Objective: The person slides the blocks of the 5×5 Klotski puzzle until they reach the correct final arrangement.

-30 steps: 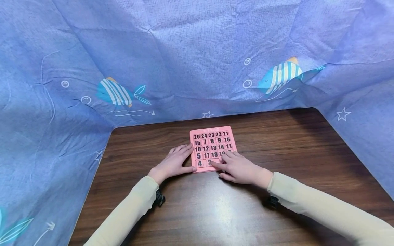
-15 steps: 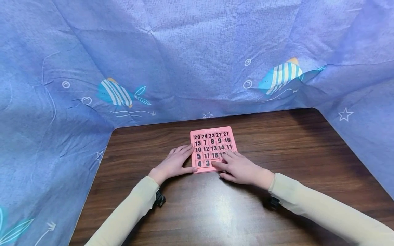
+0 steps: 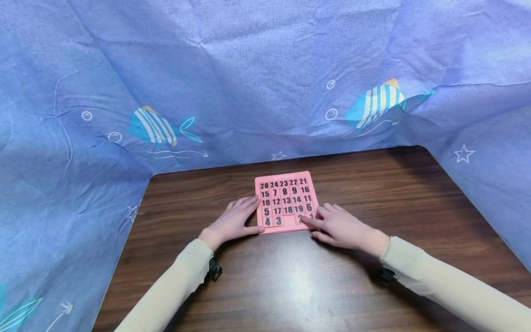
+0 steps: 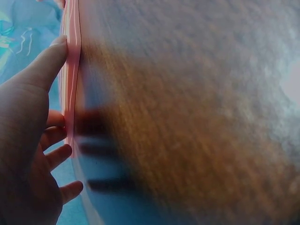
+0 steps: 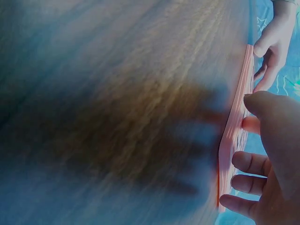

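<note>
Tile-sliding seems the step: left hand (image 3: pixel 235 218), fingers spread, steadies the number board (image 3: pixel 286 229); right hand (image 3: pixel 346 226), fingers loosely apart, touches tile 2 (image 3: pixel 298 221), likely needing a push leftward.

My right hand (image 3: pixel 346 227) hides part of the 2 tile (image 3: pixel 298 220) and the lower part of the 1 tile (image 3: pixel 311 215). The pale lettering (image 3: pixel 284 177) atop my number board (image 3: pixel 289 222) is too small to read. Both wrist views catch the board edge-on, its numbers unreadable, above a blurred table (image 3: pixel 257 276). My sleeves (image 3: pixel 170 286) run out of the head view.
</note>
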{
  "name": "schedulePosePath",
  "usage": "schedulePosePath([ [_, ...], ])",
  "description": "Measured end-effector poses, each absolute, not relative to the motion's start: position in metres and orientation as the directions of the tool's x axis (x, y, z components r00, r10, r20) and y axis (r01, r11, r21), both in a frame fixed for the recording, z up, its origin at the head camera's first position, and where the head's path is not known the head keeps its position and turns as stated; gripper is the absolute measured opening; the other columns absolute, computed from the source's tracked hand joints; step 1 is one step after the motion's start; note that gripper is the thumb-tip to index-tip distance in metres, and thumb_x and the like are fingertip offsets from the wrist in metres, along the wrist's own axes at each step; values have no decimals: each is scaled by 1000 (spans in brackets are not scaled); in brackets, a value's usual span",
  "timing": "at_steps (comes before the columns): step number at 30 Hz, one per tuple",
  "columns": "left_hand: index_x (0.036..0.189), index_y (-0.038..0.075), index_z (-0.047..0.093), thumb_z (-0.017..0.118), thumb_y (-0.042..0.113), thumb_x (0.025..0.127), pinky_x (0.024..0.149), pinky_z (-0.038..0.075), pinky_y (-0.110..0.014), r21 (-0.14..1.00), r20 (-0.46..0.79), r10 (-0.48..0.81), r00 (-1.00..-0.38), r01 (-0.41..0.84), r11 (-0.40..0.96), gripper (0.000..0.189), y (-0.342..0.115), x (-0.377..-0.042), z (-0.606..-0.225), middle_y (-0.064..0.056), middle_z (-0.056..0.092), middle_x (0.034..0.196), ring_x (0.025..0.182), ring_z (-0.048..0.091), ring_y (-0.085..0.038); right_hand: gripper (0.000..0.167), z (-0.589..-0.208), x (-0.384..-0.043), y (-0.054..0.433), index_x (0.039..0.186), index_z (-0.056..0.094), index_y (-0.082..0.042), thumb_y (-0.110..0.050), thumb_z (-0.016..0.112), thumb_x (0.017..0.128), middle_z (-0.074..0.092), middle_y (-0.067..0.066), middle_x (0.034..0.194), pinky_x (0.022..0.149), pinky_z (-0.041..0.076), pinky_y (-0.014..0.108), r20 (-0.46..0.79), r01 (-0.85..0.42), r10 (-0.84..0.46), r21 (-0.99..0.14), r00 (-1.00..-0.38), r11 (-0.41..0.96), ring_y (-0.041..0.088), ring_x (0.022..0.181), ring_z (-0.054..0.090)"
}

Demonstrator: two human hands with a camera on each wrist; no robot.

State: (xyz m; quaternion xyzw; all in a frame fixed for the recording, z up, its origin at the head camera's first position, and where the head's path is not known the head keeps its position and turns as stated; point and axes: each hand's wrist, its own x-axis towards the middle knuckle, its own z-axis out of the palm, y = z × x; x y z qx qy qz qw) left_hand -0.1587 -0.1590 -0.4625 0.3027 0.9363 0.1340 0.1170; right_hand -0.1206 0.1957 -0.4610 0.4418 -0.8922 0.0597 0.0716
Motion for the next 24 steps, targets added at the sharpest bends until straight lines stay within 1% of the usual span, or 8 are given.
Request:
schedulePosePath([
  [8,163,9,35,66,62,95,121,24,-58,324,-132,596,-792,534,781,92,-159,-158,-463,-9,28,171,156,26,-31,51,-464,-123,184,146,64,-21,-40,68,99,55,1,97,78,43,40,172,-804,-789,-35,-590,594,21,90,50],
  [14,163,9,35,66,62,95,121,24,-59,327,-137,594,-793,530,782,92,-159,-158,-462,-9,28,171,156,26,-31,51,-464,-125,173,146,64,-22,-41,68,99,53,-2,94,77,43,39,176,-812,-796,-47,-580,581,19,90,50],
  [18,164,10,34,65,63,95,121,24,-59,327,-137,594,-792,530,782,92,-159,-158,-462,-8,27,171,156,26,-31,52,-463,-126,169,147,63,-21,-42,69,99,55,0,99,78,46,41,170,-815,-800,-46,-576,577,20,95,53],
  [24,163,9,35,66,62,95,121,24,-59,332,-134,598,-790,533,778,92,-159,-158,-462,-9,27,171,156,27,-32,52,-461,-126,174,145,64,-21,-41,71,97,55,1,96,77,44,40,195,-819,-801,-27,-566,573,20,90,51],
])
